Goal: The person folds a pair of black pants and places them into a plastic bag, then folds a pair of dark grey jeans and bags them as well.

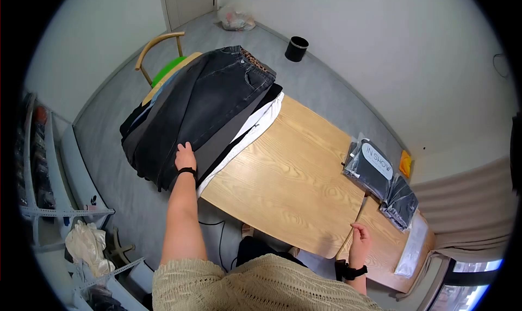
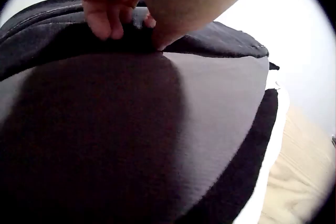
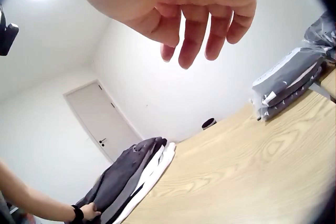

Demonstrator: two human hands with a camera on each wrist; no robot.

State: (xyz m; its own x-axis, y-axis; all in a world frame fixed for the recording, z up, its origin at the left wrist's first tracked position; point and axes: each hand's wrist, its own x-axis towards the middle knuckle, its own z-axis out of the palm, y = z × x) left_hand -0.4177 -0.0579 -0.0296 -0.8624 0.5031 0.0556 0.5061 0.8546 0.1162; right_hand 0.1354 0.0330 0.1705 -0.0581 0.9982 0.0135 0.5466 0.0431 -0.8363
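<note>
One pair of faded-black denim jeans (image 1: 217,93) tops one garment stack (image 1: 222,148) at the wooden surface's (image 1: 293,169) left end, pinched by one left grip (image 1: 186,157), one right grip (image 1: 359,247) loosely relaxed by the near right corner.

Jeans (image 1: 212,88) faded black — waistband lining (image 1: 254,60) leopard-print, seemingly; garment beneath (image 1: 220,150) grey; tabletop (image 1: 293,169) pale wood-grain.

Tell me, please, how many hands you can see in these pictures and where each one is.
2: the left hand touches the dark jeans; the right hand is by the wooden table, holding nothing. No other hand shows.
</note>
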